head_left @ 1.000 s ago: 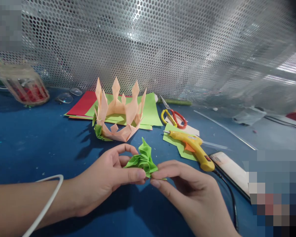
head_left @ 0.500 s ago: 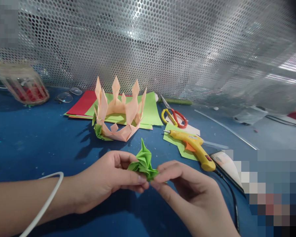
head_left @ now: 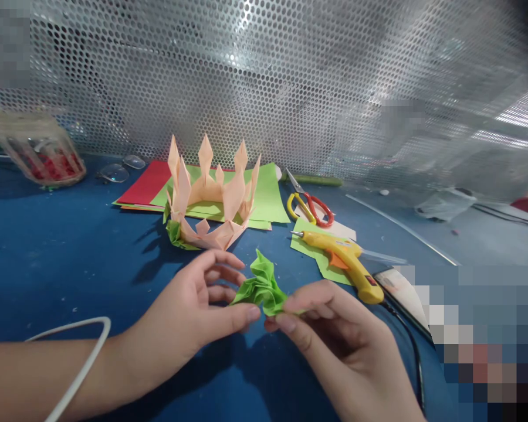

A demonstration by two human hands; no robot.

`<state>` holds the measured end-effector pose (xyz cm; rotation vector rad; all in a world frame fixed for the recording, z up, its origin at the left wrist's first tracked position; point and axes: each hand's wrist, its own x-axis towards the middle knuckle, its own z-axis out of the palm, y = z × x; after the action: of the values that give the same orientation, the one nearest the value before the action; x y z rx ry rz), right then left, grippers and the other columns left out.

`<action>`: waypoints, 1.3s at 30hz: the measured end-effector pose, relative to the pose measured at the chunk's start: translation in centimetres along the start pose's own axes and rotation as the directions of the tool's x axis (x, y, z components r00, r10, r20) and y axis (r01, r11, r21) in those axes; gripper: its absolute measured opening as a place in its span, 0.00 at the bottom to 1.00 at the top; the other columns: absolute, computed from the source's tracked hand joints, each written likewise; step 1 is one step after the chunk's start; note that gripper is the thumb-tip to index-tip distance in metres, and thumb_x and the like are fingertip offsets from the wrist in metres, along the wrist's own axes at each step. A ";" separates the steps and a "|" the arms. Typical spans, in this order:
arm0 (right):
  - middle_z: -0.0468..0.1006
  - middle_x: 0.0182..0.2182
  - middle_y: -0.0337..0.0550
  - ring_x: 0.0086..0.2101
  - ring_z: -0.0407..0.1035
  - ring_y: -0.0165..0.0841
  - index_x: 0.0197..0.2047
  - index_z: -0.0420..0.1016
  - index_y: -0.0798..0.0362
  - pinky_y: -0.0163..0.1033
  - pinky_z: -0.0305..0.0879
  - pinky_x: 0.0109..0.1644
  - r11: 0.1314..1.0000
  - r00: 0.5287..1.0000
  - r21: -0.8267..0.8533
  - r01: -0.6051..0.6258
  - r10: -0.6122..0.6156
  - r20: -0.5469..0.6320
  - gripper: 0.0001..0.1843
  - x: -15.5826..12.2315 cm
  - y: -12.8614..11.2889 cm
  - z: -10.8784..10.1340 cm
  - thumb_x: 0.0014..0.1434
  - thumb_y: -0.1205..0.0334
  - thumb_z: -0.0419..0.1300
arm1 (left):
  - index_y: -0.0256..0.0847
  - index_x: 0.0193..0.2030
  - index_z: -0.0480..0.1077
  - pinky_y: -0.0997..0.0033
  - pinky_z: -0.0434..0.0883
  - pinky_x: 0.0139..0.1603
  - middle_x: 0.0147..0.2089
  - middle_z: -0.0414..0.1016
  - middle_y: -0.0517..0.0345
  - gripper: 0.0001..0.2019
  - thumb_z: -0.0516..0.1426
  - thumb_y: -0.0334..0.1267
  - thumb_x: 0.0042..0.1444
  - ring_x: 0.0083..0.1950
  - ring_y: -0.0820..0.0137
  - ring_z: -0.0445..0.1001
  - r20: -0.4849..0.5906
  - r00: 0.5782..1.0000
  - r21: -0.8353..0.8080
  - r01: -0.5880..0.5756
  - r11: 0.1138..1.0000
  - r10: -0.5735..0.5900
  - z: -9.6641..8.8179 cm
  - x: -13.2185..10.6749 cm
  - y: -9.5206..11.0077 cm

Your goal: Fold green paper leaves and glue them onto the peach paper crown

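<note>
A folded green paper flower (head_left: 264, 290) is raised above the blue table, its pointed petals spread. Thumb and fingertips of my right hand (head_left: 343, 340) pinch its right lower edge. My left hand (head_left: 193, 299) curves around the flower's left side with fingers apart; its thumb lies close to the left petal, and whether it touches is unclear. Just behind the hands stands a peach paper crown (head_left: 235, 193) with tall diamond points. A green folded paper piece (head_left: 175, 233) sits at the crown's left front.
Red sheets (head_left: 141, 186) and green sheets (head_left: 270, 193) lie under and behind the crown. To the right are scissors (head_left: 310, 205), a yellow glue gun (head_left: 356, 266) on green scraps, and a phone (head_left: 400, 293). A jar (head_left: 44, 149) and eyeglasses (head_left: 114, 173) stand left, before a perforated metal panel (head_left: 229, 76).
The flower has turned and tilted, showing more of its folded centre. My left fingers have loosened and spread, while my right hand keeps its pinch.
</note>
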<state>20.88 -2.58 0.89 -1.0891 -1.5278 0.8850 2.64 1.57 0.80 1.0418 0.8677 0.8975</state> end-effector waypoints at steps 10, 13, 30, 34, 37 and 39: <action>0.84 0.35 0.31 0.31 0.79 0.27 0.43 0.76 0.42 0.24 0.76 0.37 0.983 0.992 -0.136 0.125 -0.121 0.038 0.17 -0.3 -0.1 0.1 0.56 0.74 0.63 | 0.53 0.33 0.79 0.69 0.66 0.51 0.42 0.66 0.61 0.04 0.66 0.37 0.51 0.45 0.67 0.69 0.176 0.731 0.708 -0.559 0.431 0.659 -0.6 -1.5 0.4; 0.84 0.34 0.31 0.32 0.79 0.26 0.42 0.76 0.43 0.24 0.75 0.38 0.973 0.987 -0.168 0.159 -0.153 0.049 0.16 -0.4 -0.3 0.1 0.56 0.75 0.63 | 0.51 0.31 0.79 0.69 0.67 0.49 0.38 0.68 0.60 0.04 0.66 0.35 0.51 0.41 0.68 0.69 0.202 0.726 0.730 -0.559 0.394 0.657 -0.6 -1.6 0.4; 0.78 0.31 0.33 0.32 0.75 0.26 0.35 0.73 0.47 0.26 0.71 0.37 0.910 0.965 -0.323 0.258 -0.226 0.131 0.08 0.2 -0.3 -0.2 0.57 0.71 0.63 | 0.46 0.32 0.73 0.73 0.66 0.56 0.52 0.76 0.60 0.03 0.60 0.33 0.55 0.56 0.66 0.72 0.240 0.857 0.703 -0.477 0.527 0.456 -0.5 -1.4 0.7; 0.74 0.32 0.35 0.32 0.73 0.26 0.37 0.71 0.47 0.26 0.71 0.38 0.841 0.937 -0.414 0.349 -0.305 0.170 0.08 0.4 -0.4 -0.3 0.58 0.71 0.61 | 0.45 0.33 0.73 0.79 0.71 0.44 0.45 0.79 0.62 0.02 0.60 0.33 0.55 0.50 0.68 0.76 0.219 0.910 0.640 -0.406 0.653 0.352 -0.3 -1.4 0.6; 0.71 0.34 0.38 0.32 0.72 0.28 0.38 0.71 0.48 0.29 0.72 0.38 0.785 0.920 -0.481 0.392 -0.342 0.191 0.09 0.3 -0.1 -0.4 0.58 0.72 0.60 | 0.44 0.31 0.73 0.78 0.72 0.43 0.44 0.79 0.61 0.03 0.61 0.32 0.52 0.45 0.69 0.78 0.215 0.903 0.644 -0.418 0.641 0.372 -0.1 -1.3 0.6; 0.69 0.35 0.40 0.32 0.72 0.29 0.39 0.71 0.49 0.30 0.72 0.38 0.746 0.904 -0.513 0.425 -0.370 0.213 0.09 0.1 0.0 -0.4 0.59 0.74 0.59 | 0.43 0.29 0.74 0.77 0.72 0.42 0.42 0.79 0.61 0.03 0.61 0.31 0.50 0.41 0.70 0.78 0.211 0.887 0.667 -0.438 0.603 0.410 -0.1 -1.2 0.6</action>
<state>21.28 -2.45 1.04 -1.0513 -2.0761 0.1908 2.00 0.66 1.56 2.0058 0.9717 0.9499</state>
